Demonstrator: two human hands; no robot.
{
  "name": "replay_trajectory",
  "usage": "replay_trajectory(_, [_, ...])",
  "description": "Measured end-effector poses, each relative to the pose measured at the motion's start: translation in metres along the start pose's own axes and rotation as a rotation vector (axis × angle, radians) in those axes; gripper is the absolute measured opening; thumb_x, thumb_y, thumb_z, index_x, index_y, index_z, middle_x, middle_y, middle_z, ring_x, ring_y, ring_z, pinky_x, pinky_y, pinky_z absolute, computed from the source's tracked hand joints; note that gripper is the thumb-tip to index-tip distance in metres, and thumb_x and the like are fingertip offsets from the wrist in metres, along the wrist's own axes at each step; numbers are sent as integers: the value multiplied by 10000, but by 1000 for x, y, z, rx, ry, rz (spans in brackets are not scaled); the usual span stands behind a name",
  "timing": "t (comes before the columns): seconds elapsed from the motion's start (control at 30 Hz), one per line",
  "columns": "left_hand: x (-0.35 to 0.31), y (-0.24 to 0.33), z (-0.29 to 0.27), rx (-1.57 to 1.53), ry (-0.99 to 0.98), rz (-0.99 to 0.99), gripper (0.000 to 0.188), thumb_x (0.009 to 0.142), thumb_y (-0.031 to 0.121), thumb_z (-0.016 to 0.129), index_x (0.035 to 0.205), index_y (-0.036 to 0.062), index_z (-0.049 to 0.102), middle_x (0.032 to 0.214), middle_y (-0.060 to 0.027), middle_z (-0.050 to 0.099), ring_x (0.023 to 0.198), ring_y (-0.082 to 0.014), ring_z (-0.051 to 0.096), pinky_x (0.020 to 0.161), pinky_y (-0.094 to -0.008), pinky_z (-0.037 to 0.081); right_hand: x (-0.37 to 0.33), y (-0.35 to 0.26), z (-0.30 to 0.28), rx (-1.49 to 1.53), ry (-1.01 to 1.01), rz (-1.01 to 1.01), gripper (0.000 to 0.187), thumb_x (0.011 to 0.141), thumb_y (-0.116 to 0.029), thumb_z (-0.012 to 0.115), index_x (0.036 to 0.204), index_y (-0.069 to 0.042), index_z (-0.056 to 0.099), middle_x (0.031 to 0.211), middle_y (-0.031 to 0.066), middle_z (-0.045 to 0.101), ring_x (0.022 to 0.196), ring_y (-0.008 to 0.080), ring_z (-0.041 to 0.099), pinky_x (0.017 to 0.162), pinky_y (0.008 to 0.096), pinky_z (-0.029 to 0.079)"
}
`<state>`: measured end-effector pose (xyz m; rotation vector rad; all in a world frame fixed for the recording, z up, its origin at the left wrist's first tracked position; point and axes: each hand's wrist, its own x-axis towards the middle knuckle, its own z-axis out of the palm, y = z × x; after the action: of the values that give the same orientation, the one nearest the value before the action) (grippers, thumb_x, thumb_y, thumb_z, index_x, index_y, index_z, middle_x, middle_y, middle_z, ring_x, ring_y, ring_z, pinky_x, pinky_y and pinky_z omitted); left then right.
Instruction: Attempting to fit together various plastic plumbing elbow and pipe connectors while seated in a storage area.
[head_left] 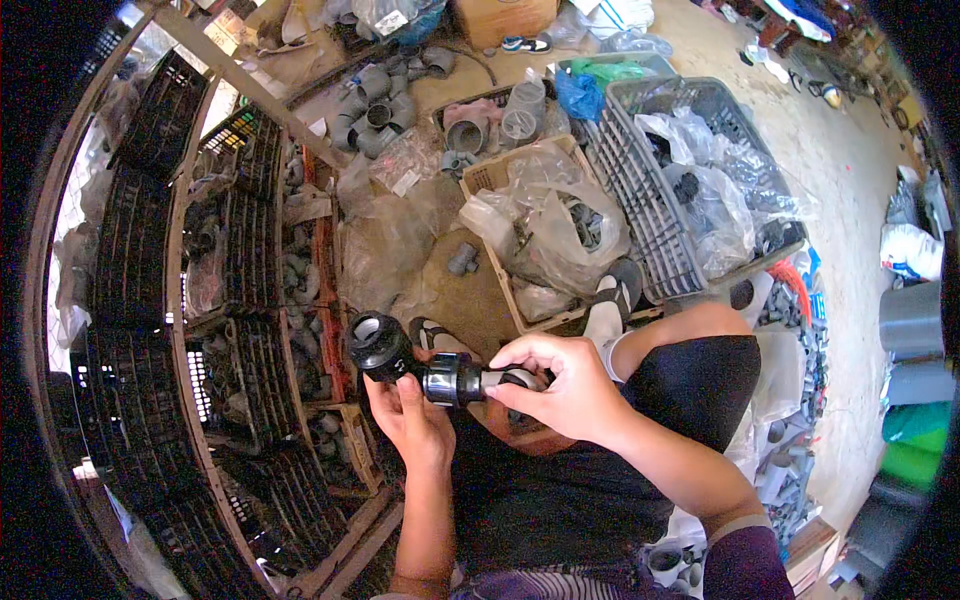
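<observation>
Above my lap I have a black plastic pipe fitting point(452, 381), bent like an elbow, with a wide ribbed nut at each end. One open end point(372, 330) faces up at the left. From below, my left hand point(414, 428) is closed around the fitting, its thumb against the bend. My right hand point(575, 385) pinches a grey-white piece point(492, 381) at the fitting's right end. Part of that piece is behind my fingers, so its full shape cannot be made out.
Wooden shelving with black crates point(140, 250) stands along the left. Ahead are a tan crate point(500, 285) of bagged parts and a grey crate point(650, 220) with clear bags. Loose grey pipe fittings point(375, 112) lie farther off, and one grey fitting point(463, 259) sits near my feet.
</observation>
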<state>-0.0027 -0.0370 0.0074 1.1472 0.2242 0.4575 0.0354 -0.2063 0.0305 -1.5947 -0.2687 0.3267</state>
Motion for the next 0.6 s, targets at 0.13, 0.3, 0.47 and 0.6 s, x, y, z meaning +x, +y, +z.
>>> replay_trajectory(0.13, [1, 1, 5, 42, 41, 85, 421, 918, 201, 595, 1260, 22, 427, 1051, -103, 572, 933, -203, 596, 833, -360, 507, -3, -1, 11, -158, 168, -312, 161, 770, -77, 729, 892, -7, 652, 801, 81, 642, 631, 175, 616, 570, 292, 485])
replay_trajectory(0.3, [3, 3, 3, -12, 91, 7, 418, 919, 214, 591, 1254, 20, 432, 1049, -96, 574, 923, -226, 609, 836, -380, 519, 0, 8, 18, 7, 92, -367, 146, 814, -106, 707, 881, 0, 632, 883, 104, 616, 798, 191, 623, 725, 284, 486])
replay_trajectory(0.47, [3, 1, -2, 31, 95, 105, 428, 905, 222, 609, 1233, 8, 435, 1044, -109, 577, 914, -271, 625, 828, -424, 528, 0, 14, 21, 418, -61, 1, 172, 876, -180, 665, 945, -30, 615, 861, 18, 622, 722, 80, 561, 628, 226, 449])
replay_trajectory(0.6, [0, 1, 0, 88, 9, 175, 498, 876, 268, 645, 1219, -10, 415, 1074, -137, 575, 898, -309, 635, 823, -454, 528, -1, 14, 12, 684, -176, 440, 224, 849, -169, 694, 1000, -44, 585, 843, 9, 657, 574, 40, 524, 486, 195, 380])
